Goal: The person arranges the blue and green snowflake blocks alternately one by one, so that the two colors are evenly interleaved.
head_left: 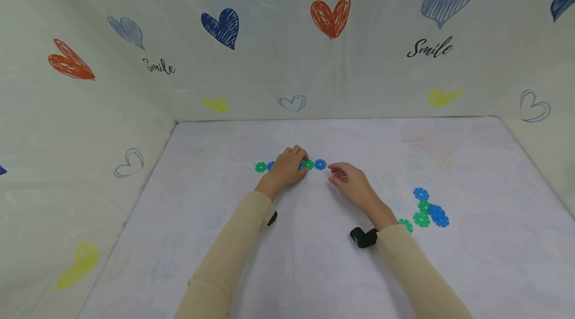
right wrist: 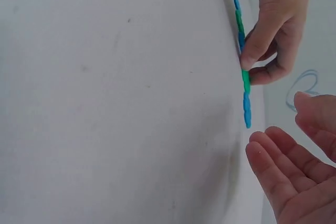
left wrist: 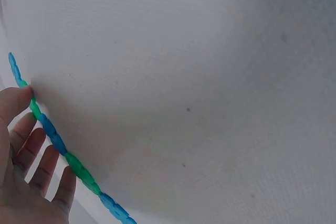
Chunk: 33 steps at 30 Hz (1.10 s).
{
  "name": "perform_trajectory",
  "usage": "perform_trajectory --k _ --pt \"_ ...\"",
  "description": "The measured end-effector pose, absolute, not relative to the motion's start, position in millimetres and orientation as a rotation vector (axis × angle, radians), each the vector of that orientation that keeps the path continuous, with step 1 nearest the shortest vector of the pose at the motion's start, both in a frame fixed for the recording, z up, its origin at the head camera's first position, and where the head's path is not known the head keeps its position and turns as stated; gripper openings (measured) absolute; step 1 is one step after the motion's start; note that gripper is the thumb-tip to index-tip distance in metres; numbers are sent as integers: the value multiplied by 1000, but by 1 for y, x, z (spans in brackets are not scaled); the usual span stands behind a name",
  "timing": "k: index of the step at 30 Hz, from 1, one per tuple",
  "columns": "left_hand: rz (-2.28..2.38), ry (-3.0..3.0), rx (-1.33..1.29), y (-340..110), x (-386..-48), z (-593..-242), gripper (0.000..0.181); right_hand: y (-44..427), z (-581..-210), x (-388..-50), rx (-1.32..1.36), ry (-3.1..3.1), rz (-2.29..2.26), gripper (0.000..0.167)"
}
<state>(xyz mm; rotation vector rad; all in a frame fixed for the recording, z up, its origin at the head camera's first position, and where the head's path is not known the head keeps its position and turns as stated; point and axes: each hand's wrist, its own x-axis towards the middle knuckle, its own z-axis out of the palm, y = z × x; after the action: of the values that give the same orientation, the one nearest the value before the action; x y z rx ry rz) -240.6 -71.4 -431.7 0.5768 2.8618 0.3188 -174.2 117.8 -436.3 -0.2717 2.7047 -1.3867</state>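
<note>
Presently, a row of alternating blue and green slotted discs (head_left: 309, 164) stands joined near mid-tabletop (head_left: 215, 144), bare room between it and the far edge. Left hand (head_left: 285, 166) pinches it near its right end; right hand (head_left: 352, 184), fingers parted, empty, beside that end. Loose discs (head_left: 436, 213) by the right sleeve (head_left: 420, 264) remain outside the row.

We look into a small draped booth with one work table; whether it stands in a home or a lab, we cannot tell. A pale sheet (head_left: 269, 72) walls us in at 9, 12 and 3 o'clock, printed with a blue heart (head_left: 222, 28) at 11, a red heart (head_left: 331, 20) at 1 and the word "Smile" (head_left: 427, 48) at 2. The white table (head_left: 310, 279) spreads down to 6, and a black wrist camera (head_left: 363, 237) at 5 marks this as a recording spot.
</note>
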Motion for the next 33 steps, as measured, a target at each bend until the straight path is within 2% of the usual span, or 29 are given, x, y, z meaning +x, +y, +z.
perform_trajectory --k 9,26,30,33 --pt "368 2851 596 -73 -242 -434 30 143 -424 -145 -207 2675 -1512 37" --pt "342 2861 613 -73 -239 -432 31 193 -418 -95 8 2787 -1427 43" --pt "349 2860 615 -73 -240 -432 32 217 -459 -96 65 2856 -1337 50" --pt "341 2860 613 -74 -240 -433 32 226 -471 -92 81 2902 -1310 49"
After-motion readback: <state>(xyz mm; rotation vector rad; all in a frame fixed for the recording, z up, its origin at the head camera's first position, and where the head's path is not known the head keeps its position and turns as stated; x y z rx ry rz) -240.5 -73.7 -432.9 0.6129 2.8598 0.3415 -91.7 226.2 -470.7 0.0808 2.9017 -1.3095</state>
